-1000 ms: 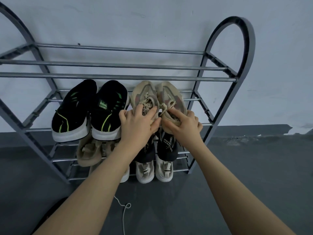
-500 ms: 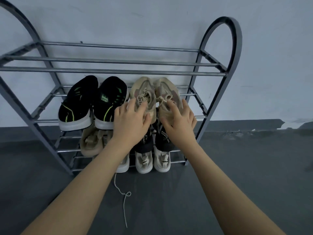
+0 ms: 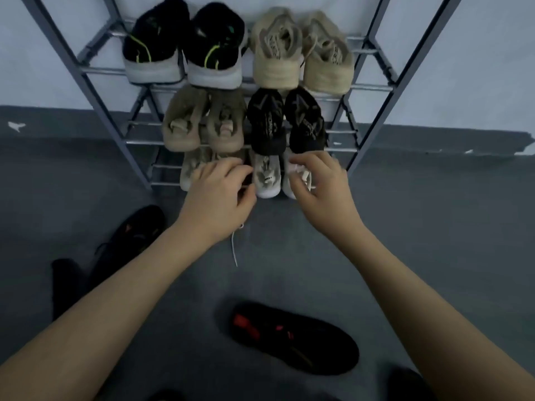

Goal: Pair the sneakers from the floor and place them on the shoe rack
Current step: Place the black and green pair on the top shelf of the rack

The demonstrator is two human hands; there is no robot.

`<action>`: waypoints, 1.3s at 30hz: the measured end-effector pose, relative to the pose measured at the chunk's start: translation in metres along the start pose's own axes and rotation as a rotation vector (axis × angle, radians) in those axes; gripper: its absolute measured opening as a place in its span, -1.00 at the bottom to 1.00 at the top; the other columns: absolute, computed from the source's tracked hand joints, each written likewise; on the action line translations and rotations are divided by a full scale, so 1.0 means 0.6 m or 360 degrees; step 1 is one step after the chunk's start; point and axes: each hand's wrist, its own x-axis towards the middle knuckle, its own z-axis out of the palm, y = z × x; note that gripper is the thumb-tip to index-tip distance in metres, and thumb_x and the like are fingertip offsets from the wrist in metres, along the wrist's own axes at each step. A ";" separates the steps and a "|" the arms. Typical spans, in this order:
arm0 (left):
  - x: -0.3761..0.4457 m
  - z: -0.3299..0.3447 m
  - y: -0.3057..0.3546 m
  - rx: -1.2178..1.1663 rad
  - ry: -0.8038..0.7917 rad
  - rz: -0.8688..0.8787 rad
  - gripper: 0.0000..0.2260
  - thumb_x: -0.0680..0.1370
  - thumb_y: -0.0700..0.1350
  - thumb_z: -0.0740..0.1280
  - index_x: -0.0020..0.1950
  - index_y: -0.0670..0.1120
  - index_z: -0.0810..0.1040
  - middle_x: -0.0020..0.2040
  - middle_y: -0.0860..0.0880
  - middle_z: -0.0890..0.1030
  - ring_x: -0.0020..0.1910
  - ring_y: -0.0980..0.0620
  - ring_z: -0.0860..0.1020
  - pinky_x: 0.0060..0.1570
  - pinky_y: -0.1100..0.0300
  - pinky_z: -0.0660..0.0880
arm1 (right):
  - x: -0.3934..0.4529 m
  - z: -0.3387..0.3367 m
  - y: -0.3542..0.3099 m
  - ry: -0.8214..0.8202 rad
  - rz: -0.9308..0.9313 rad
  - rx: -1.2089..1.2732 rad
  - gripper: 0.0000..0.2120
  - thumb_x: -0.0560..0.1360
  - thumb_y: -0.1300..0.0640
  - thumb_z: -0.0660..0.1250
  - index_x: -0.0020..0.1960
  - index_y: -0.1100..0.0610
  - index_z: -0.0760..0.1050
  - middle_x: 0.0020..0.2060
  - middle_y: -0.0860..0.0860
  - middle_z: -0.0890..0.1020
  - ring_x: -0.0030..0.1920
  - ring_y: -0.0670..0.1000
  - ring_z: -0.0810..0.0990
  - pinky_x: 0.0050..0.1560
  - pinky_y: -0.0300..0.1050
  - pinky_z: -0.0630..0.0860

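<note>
While eight sneakers [image 3: 275,55] rest racked, two sneakers [image 3: 295,338] lie unshelved.

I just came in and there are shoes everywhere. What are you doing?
A person is tidying sneakers onto a grey shoe rack. Several pairs already sit on its shelves, like the black-and-green pair and the beige pair beside it. Both hands are empty: the left hand and right hand hover in front of the lowest shelf. Two black sneakers with red marks, one and another, lie apart on the floor, not yet paired.
</note>
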 end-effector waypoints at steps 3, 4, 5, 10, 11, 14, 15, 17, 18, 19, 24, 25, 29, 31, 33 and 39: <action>-0.068 0.054 0.003 -0.0034 -0.0188 0.0046 -0.56 0.49 0.05 0.10 0.16 -0.18 0.56 0.15 -0.16 0.56 0.10 -0.21 0.52 0.08 -0.01 0.36 | -0.068 0.019 0.036 -0.0138 0.0056 -0.0049 -0.75 0.52 0.08 0.25 0.15 0.12 0.53 0.09 0.02 0.54 0.13 0.09 0.49 0.16 -0.03 0.33; -0.093 0.074 0.005 -0.0029 -0.0268 0.0089 -0.56 0.49 0.05 0.11 0.17 -0.19 0.55 0.15 -0.17 0.56 0.10 -0.20 0.53 0.08 -0.02 0.37 | -0.093 0.026 0.051 -0.0198 0.0091 -0.0056 -0.75 0.52 0.08 0.26 0.16 0.11 0.52 0.10 0.02 0.54 0.14 0.08 0.48 0.16 -0.04 0.31; -0.118 0.094 0.006 -0.0018 -0.0341 0.0133 -0.57 0.49 0.04 0.12 0.18 -0.19 0.55 0.15 -0.17 0.56 0.09 -0.19 0.54 0.08 -0.02 0.39 | -0.119 0.033 0.066 -0.0267 0.0129 -0.0062 -0.75 0.52 0.07 0.26 0.16 0.11 0.52 0.11 0.02 0.53 0.14 0.08 0.48 0.15 -0.05 0.29; -0.227 0.185 0.017 -0.0166 -0.0813 0.0036 -0.40 0.44 0.21 0.05 0.34 -0.12 0.42 0.32 -0.11 0.43 0.30 -0.12 0.37 0.24 0.03 0.21 | -0.265 0.073 0.136 -0.0676 0.0359 -0.0180 -0.62 0.49 -0.10 0.25 0.24 0.04 0.49 0.17 0.00 0.51 0.19 0.08 0.44 0.11 -0.14 0.14; -0.244 0.198 0.018 -0.0175 -0.0931 0.0009 -0.35 0.43 0.26 0.04 0.39 -0.08 0.35 0.38 -0.08 0.36 0.36 -0.10 0.29 0.28 0.05 0.14 | -0.291 0.079 0.147 -0.0791 0.0402 -0.0227 -0.56 0.48 -0.13 0.28 0.30 0.02 0.44 0.22 0.00 0.47 0.24 0.09 0.40 0.13 -0.13 0.12; -0.284 0.238 0.011 -0.0029 -0.1229 0.0047 -0.26 0.44 0.32 0.20 0.50 0.01 0.09 0.52 -0.03 0.10 0.48 -0.07 0.04 0.37 0.02 -0.03 | -0.357 0.090 0.175 -0.1225 0.0492 -0.0458 -0.23 0.39 -0.29 0.33 0.48 -0.04 0.14 0.43 0.02 0.25 0.39 0.12 0.22 0.31 -0.01 0.07; -0.293 0.247 0.008 0.0025 -0.1303 0.0064 -0.21 0.42 0.31 0.26 0.52 0.03 0.02 0.53 -0.02 0.03 0.49 -0.06 -0.02 0.38 -0.01 -0.06 | -0.374 0.095 0.181 -0.1340 0.0496 -0.0523 -0.13 0.35 -0.33 0.33 0.51 -0.05 0.04 0.47 0.03 0.16 0.43 0.13 0.15 0.37 0.04 0.03; -0.303 0.261 0.001 0.0071 -0.1361 0.0067 -0.11 0.38 0.33 0.31 0.53 0.06 -0.09 0.54 0.01 -0.01 0.50 -0.07 -0.06 0.39 -0.07 -0.08 | -0.401 0.105 0.190 -0.1437 0.0456 -0.0592 -0.02 0.31 -0.37 0.34 0.52 -0.07 -0.10 0.51 0.05 0.03 0.48 0.14 0.05 0.43 0.11 -0.02; -0.304 0.265 -0.003 0.0092 -0.1369 0.0079 -0.05 0.34 0.35 0.33 0.53 0.05 -0.12 0.54 0.01 -0.01 0.50 -0.08 -0.06 0.39 -0.08 -0.08 | -0.410 0.109 0.194 -0.1440 0.0432 -0.0614 0.02 0.29 -0.38 0.34 0.52 -0.07 -0.14 0.52 0.06 -0.01 0.49 0.15 0.02 0.44 0.13 -0.04; -0.303 0.271 -0.007 0.0139 -0.1377 0.0120 0.00 0.30 0.37 0.34 0.53 0.04 -0.13 0.53 0.00 0.01 0.50 -0.09 -0.05 0.40 -0.08 -0.08 | -0.414 0.114 0.198 -0.1429 0.0414 -0.0634 0.04 0.28 -0.38 0.35 0.52 -0.07 -0.16 0.52 0.07 -0.03 0.49 0.15 0.00 0.44 0.15 -0.05; -0.291 0.285 -0.019 0.0246 -0.1283 0.0365 -0.08 0.24 0.32 0.39 0.48 -0.02 0.17 0.43 -0.07 0.29 0.37 -0.16 0.28 0.29 -0.04 0.18 | -0.417 0.134 0.203 -0.1325 0.0223 -0.0712 0.00 0.18 -0.27 0.43 0.48 0.09 0.13 0.34 0.16 0.37 0.33 0.25 0.35 0.29 0.22 0.24; -0.294 0.285 -0.020 0.0215 -0.1233 0.0374 -0.14 0.23 0.31 0.38 0.43 -0.04 0.27 0.35 -0.07 0.39 0.28 -0.16 0.39 0.22 -0.03 0.27 | -0.417 0.137 0.204 -0.1295 0.0191 -0.0706 -0.01 0.15 -0.25 0.44 0.45 0.11 0.20 0.26 0.16 0.45 0.25 0.26 0.44 0.23 0.22 0.32; -0.312 0.275 -0.030 0.0069 -0.0961 0.0239 -0.22 0.27 0.33 0.28 0.36 -0.10 0.38 0.21 -0.09 0.50 0.13 -0.15 0.45 0.15 0.01 0.30 | -0.393 0.133 0.219 -0.1169 -0.0026 -0.0694 -0.09 0.17 -0.20 0.45 0.43 0.07 0.26 0.26 0.17 0.48 0.25 0.25 0.46 0.24 0.29 0.30; -0.320 0.263 -0.037 -0.0024 -0.0798 0.0107 -0.22 0.29 0.32 0.25 0.37 -0.13 0.37 0.21 -0.11 0.49 0.15 -0.11 0.37 0.17 0.05 0.18 | -0.370 0.136 0.216 -0.1112 -0.0109 -0.0610 -0.17 0.27 -0.15 0.45 0.45 0.01 0.22 0.37 0.16 0.38 0.37 0.24 0.34 0.32 0.31 0.18; -0.324 0.246 -0.045 -0.0064 -0.0689 -0.0087 -0.21 0.30 0.32 0.25 0.39 -0.14 0.35 0.23 -0.11 0.47 0.18 -0.09 0.32 0.21 0.03 0.16 | -0.345 0.147 0.202 -0.1111 -0.0114 -0.0522 -0.23 0.36 -0.12 0.40 0.47 -0.08 0.15 0.47 0.12 0.24 0.46 0.21 0.17 0.36 0.31 0.06; -0.332 0.201 -0.063 -0.0113 -0.0467 -0.0863 -0.16 0.29 0.22 0.46 0.46 -0.04 0.22 0.35 -0.03 0.35 0.31 -0.12 0.26 0.32 -0.06 0.13 | -0.282 0.207 0.153 -0.1245 -0.0212 -0.0541 -0.34 0.44 -0.42 -0.09 0.49 -0.22 0.03 0.54 -0.02 0.00 0.52 0.19 -0.05 0.44 0.22 -0.15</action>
